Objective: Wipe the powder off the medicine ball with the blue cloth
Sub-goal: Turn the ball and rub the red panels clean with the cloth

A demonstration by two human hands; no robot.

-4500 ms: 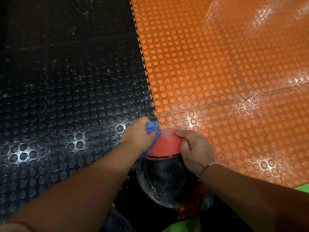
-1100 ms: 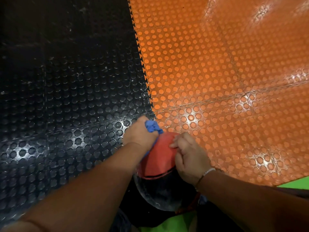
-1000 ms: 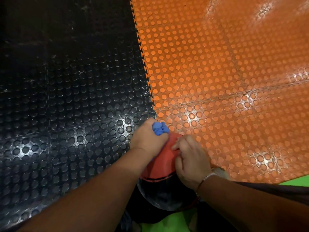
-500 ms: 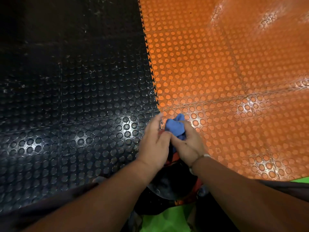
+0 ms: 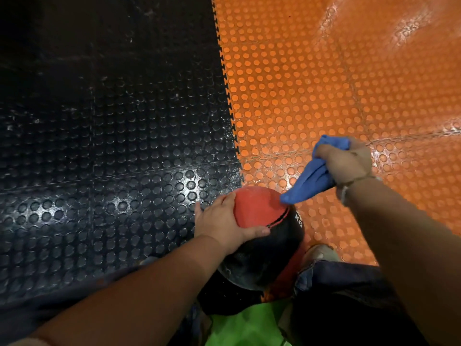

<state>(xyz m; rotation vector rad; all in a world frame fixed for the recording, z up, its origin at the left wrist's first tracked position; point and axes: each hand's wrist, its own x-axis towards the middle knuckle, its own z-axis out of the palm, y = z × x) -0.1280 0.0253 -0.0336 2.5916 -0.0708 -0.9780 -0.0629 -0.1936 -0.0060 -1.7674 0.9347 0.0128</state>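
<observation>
— Medicine ball [image 5: 274,245] of red and black rubber, at the seam of the black studded floor mat [image 5: 112,146] and the orange studded floor mat [image 5: 324,83]: why do we clasp it?
— Our left hand [image 5: 219,221] cups its side, thumb across the top, likely so it cannot roll under wiping.
— And the right hand [image 5: 349,163]?
— It clenches the bunched blue cloth [image 5: 309,178] above the mat, one corner hanging to the red panel's edge. Pale powder [image 5: 237,273] shows on the black half; we judge the job unfinished.
</observation>
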